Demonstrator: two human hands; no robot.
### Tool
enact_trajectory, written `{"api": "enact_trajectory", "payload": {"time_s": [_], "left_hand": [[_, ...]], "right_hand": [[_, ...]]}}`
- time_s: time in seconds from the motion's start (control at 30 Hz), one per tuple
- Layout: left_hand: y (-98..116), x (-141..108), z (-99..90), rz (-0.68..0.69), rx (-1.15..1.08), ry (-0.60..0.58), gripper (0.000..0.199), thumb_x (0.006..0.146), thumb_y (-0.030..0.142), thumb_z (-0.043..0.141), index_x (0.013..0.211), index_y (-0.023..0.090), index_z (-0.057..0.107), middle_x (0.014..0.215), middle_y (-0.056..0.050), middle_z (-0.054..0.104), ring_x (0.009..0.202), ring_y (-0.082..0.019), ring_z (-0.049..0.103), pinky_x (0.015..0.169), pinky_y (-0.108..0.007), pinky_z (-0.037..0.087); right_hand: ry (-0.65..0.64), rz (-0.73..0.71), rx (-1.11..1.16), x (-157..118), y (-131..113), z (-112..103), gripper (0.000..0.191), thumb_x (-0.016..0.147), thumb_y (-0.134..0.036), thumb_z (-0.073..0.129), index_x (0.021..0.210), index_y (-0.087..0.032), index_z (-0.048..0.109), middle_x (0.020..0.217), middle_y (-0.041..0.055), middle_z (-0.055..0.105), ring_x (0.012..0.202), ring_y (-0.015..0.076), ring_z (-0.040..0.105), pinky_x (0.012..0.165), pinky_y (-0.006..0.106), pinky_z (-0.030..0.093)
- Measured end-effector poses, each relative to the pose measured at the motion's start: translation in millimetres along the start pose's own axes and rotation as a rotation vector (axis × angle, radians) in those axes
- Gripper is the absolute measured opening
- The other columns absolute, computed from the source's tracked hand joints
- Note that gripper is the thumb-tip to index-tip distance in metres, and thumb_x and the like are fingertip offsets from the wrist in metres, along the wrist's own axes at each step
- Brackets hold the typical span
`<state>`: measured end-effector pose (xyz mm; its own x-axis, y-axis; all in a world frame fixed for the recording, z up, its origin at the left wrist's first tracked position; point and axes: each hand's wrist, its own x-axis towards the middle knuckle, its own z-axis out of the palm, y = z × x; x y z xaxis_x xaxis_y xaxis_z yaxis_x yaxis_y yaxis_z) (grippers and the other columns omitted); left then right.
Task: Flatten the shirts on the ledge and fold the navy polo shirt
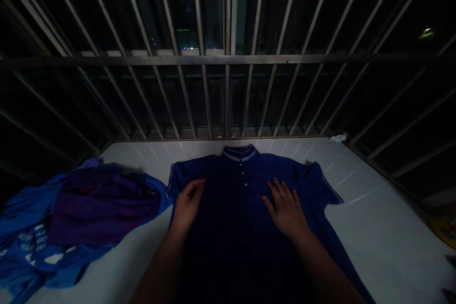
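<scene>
A dark blue polo shirt (231, 209) lies spread out front side up on a white surface (377, 228), its collar toward the barred window and its short sleeves out to both sides. My right hand (285, 206) rests flat on the chest, right of the buttons, with its fingers spread. Over the left part of the chest, near the sleeve, is my left hand (188, 202); its thumb and fingers are curved with a gap between them, and nothing shows in it.
Left of the shirt lies a heap of blue and purple clothes (103, 209). Metal bars (228, 60) stand along the far edge. A small white scrap (338, 137) is at the far right corner, and something yellow (443, 228) shows at the right edge.
</scene>
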<state>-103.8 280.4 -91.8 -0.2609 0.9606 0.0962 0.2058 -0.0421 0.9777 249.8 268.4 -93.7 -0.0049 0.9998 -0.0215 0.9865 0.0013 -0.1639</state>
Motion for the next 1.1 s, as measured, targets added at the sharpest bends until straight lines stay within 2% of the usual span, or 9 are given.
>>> {"api": "enact_trajectory", "payload": {"time_s": [0.1,0.23,0.33,0.43,0.57,0.67,0.77,0.93,1.1], "left_hand": [[2,-1,-0.7,-0.150,-0.190,0.116,0.060,0.083,0.078,0.079,0.101,0.020,0.081,0.108,-0.011,0.086,0.101,-0.028,0.081,0.092,-0.038,0.063],[4,-4,-3.3,-0.172,-0.168,0.190,0.062,0.081,0.080,0.078,0.095,0.020,0.077,0.095,-0.009,0.083,0.089,-0.026,0.080,0.083,-0.036,0.062],[6,-2,-20.6,-0.080,0.151,0.312,0.052,0.095,0.070,0.063,0.105,0.021,0.078,0.101,-0.010,0.083,0.089,-0.028,0.079,0.085,-0.040,0.062],[7,5,-47.6,0.062,0.602,0.410,0.045,0.104,0.051,0.049,0.114,0.018,0.078,0.112,-0.017,0.081,0.109,-0.035,0.076,0.100,-0.049,0.059],[9,12,-67.5,-0.012,0.951,0.320,0.051,0.103,0.052,0.053,0.117,0.012,0.080,0.114,-0.026,0.078,0.120,-0.043,0.072,0.104,-0.054,0.057],[14,12,-65.8,-0.094,1.025,0.301,0.065,0.107,0.060,0.045,0.119,0.006,0.079,0.118,-0.030,0.076,0.117,-0.045,0.073,0.101,-0.053,0.059],[19,12,-64.5,-0.137,1.026,0.317,0.066,0.113,0.045,0.028,0.119,0.002,0.078,0.118,-0.032,0.075,0.114,-0.042,0.076,0.101,-0.050,0.059],[12,14,-73.1,-0.175,1.075,0.246,0.061,0.104,0.064,0.055,0.118,0.009,0.079,0.123,-0.028,0.074,0.113,-0.041,0.076,0.096,-0.047,0.060],[4,19,-70.9,-0.035,1.105,0.150,0.036,0.107,0.042,0.054,0.105,0.017,0.079,0.115,-0.021,0.077,0.121,-0.036,0.073,0.107,-0.043,0.056]], "right_hand": [[0.034,-0.019,0.025,-1,6,6,0.069,0.114,-0.059,0.042,0.175,-0.028,0.045,0.185,0.0087,0.033,0.173,0.0345,0.025,0.139,0.066,0.017],[0.052,-0.027,0.020,-1,11,10,0.067,0.114,-0.057,0.043,0.173,-0.027,0.047,0.184,0.0094,0.035,0.172,0.0343,0.029,0.139,0.066,0.019],[0.056,-0.039,0.014,-1,12,11,0.067,0.114,-0.057,0.043,0.173,-0.027,0.047,0.184,0.0092,0.034,0.172,0.0347,0.029,0.139,0.067,0.020],[0.064,-0.041,0.015,-1,12,9,0.068,0.114,-0.058,0.042,0.174,-0.027,0.046,0.184,0.0096,0.034,0.172,0.0354,0.028,0.139,0.068,0.020],[0.047,-0.032,0.001,-1,7,1,0.068,0.115,-0.058,0.040,0.175,-0.026,0.044,0.184,0.0101,0.034,0.172,0.0357,0.029,0.138,0.067,0.021],[0.041,-0.027,-0.011,-1,3,-4,0.067,0.115,-0.056,0.040,0.174,-0.025,0.045,0.184,0.0101,0.034,0.171,0.0351,0.029,0.139,0.065,0.022],[0.038,-0.028,-0.011,1,3,-4,0.067,0.115,-0.057,0.039,0.175,-0.027,0.044,0.184,0.0097,0.034,0.171,0.0350,0.029,0.138,0.066,0.023],[0.046,-0.031,-0.022,5,7,3,0.067,0.115,-0.058,0.038,0.175,-0.028,0.043,0.184,0.0094,0.034,0.171,0.0355,0.029,0.138,0.066,0.022],[0.043,-0.028,-0.024,5,6,2,0.068,0.115,-0.057,0.037,0.175,-0.028,0.043,0.185,0.0096,0.033,0.172,0.0361,0.028,0.138,0.067,0.022]]}}
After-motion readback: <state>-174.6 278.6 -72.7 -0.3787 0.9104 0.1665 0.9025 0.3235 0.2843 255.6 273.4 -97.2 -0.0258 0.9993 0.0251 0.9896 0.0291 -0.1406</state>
